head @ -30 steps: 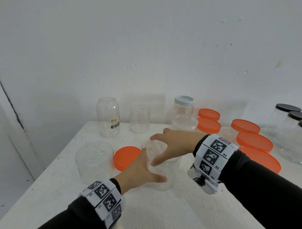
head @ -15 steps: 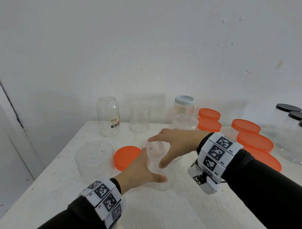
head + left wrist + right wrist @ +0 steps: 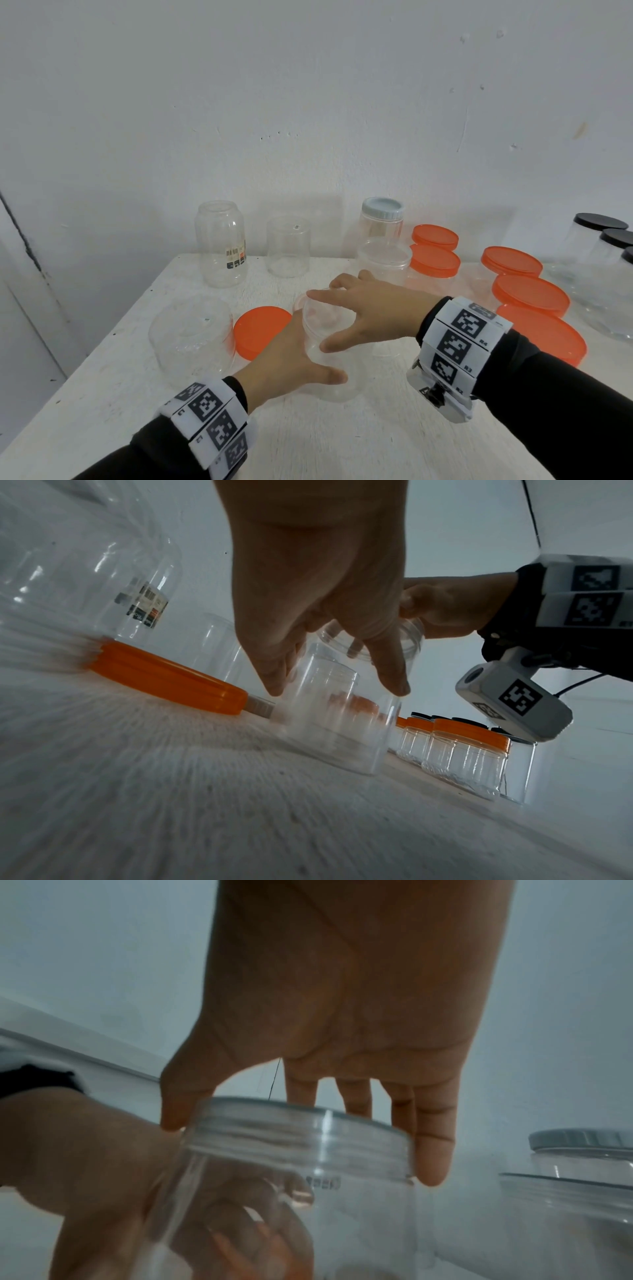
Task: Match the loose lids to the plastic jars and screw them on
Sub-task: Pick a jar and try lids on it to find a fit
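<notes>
A clear plastic jar (image 3: 337,389) stands upright on the white table (image 3: 308,445) in front of me. My left hand (image 3: 308,363) grips its body from the left, thumb toward me. A clear lid (image 3: 308,310) sits on the jar's mouth, and my right hand (image 3: 320,322) grips its rim from above with thumb and fingers. In the right wrist view the right hand (image 3: 301,1148) wraps the lid (image 3: 291,1134), with the left hand's fingers (image 3: 260,1229) showing through the jar (image 3: 342,1218). In the left wrist view the left hand (image 3: 334,688) clasps the jar (image 3: 335,723).
A loose orange lid (image 3: 260,330) lies just left of the jar, beside an upside-down wide clear jar (image 3: 191,332). Two lidless clear jars (image 3: 221,243) stand at the back. Lidded jars, pale grey (image 3: 382,219), orange (image 3: 531,294) and black (image 3: 599,233), crowd the right side.
My right hand has turned slightly on the lid, its wrist and fingers shifting round the rim. The left hand and the jar have stayed where they were.
</notes>
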Available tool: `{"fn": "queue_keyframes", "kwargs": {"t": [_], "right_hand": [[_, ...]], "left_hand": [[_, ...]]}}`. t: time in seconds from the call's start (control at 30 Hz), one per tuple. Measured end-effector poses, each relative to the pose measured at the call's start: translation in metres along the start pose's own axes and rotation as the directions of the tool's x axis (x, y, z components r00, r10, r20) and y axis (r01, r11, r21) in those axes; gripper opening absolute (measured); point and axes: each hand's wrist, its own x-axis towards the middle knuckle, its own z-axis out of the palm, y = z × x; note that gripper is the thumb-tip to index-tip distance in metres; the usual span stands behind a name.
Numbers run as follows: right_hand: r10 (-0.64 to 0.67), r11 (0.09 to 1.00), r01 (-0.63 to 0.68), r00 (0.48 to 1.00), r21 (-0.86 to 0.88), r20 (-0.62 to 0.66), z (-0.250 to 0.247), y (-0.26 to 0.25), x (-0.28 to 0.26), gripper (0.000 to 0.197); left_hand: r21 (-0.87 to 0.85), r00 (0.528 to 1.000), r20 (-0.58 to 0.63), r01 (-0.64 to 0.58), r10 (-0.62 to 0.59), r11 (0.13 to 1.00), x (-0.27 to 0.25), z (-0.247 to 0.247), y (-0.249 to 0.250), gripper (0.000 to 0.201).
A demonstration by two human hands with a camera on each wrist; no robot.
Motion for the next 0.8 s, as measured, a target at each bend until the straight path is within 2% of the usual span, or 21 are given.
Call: {"fn": "queue_keyframes", "kwargs": {"t": [0.33, 0.47, 0.63, 0.8], "right_hand": [[-0.019, 0.994, 0.003, 0.989, -0.105, -0.149, 0.017, -0.005, -0.001, 0.077], [-0.016, 0.997, 0.004, 0.988, -0.073, -0.156, 0.017, -0.004, 0.0, 0.077], [-0.008, 0.999, 0.009, 0.999, 0.05, -0.035, 0.006, 0.003, 0.001, 0.084], [-0.041, 0.999, 0.042, 0.994, 0.01, -0.104, 0.012, 0.002, -0.001, 0.08]], "left_hand": [[0.01, 0.999, -0.013, -0.039, 0.04, 0.999, 0.002, 0.001, -0.003, 0.114], [0.001, 0.999, -0.006, -0.038, 0.038, 0.999, 0.001, 0.001, -0.002, 0.111], [0.004, 1.0, -0.008, -0.017, 0.017, 1.0, 0.002, 0.002, -0.002, 0.113], [0.03, 0.999, -0.017, -0.028, 0.028, 0.999, 0.002, 0.003, 0.0, 0.115]]}}
